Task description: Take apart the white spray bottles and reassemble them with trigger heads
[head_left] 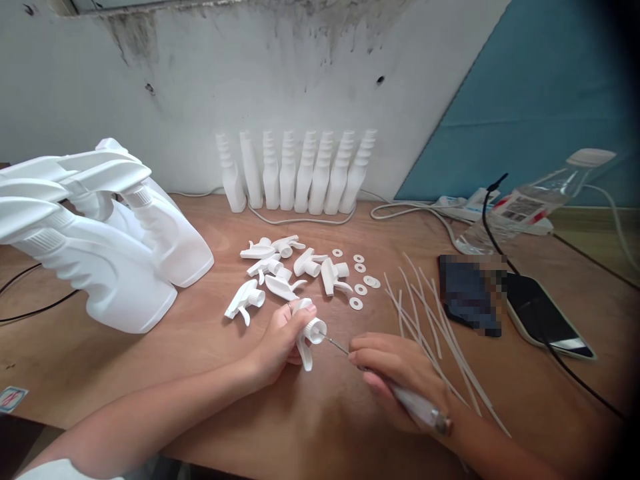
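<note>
My left hand (280, 340) is closed around a white trigger sprayer head (303, 347), its round collar turned to the right. In my right hand (395, 370) lies a screwdriver (417, 405) with a pale, see-through handle. Its thin metal shaft reaches left, and the tip is at the opening of the collar; how deep it sits cannot be made out. Several loose sprayer heads (283, 285) lie on the table just beyond my left hand. Flat white ring washers (356, 304) are scattered to their right. Thin white tubes (425, 307) lie crossed beyond my right hand.
Several white bottles (303, 177) stand in a row against the wall. Large bottles with sprayers (125, 287) stand at the left. To the right are a dark pouch-like item (463, 283), a phone (547, 313), a clear plastic bottle (530, 200) and cables (410, 208).
</note>
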`<state>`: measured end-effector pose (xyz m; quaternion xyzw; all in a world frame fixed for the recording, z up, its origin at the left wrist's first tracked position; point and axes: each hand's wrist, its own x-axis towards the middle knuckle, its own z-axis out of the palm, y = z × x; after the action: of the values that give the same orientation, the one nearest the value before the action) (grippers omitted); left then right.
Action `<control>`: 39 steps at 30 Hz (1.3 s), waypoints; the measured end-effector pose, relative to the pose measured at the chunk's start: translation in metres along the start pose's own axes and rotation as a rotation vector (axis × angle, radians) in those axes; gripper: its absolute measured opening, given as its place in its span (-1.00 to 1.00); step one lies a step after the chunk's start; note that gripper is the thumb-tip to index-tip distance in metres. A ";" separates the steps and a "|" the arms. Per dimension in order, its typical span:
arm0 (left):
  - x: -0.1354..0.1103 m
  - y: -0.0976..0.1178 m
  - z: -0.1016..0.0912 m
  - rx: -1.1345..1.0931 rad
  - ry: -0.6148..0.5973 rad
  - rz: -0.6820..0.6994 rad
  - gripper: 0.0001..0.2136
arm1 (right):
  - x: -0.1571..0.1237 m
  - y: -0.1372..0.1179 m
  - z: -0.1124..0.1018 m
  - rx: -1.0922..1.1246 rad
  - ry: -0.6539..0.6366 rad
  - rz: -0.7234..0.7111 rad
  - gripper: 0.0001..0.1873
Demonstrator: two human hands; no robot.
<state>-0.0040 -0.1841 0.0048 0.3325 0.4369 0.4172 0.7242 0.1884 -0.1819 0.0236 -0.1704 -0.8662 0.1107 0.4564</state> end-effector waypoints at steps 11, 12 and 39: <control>0.002 -0.005 0.002 0.041 0.027 0.007 -0.61 | -0.003 -0.006 0.011 -0.138 -0.161 0.014 -0.77; 0.002 -0.005 0.002 0.036 0.026 0.009 -0.62 | -0.003 -0.007 0.011 -0.155 -0.160 0.028 -0.79; 0.005 0.005 -0.009 -0.019 -0.112 -0.165 -0.58 | -0.009 0.003 0.001 0.580 -0.089 0.414 -0.74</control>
<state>-0.0124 -0.1761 0.0034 0.3115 0.4174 0.3412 0.7825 0.1931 -0.1825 0.0147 -0.2008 -0.7648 0.4494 0.4157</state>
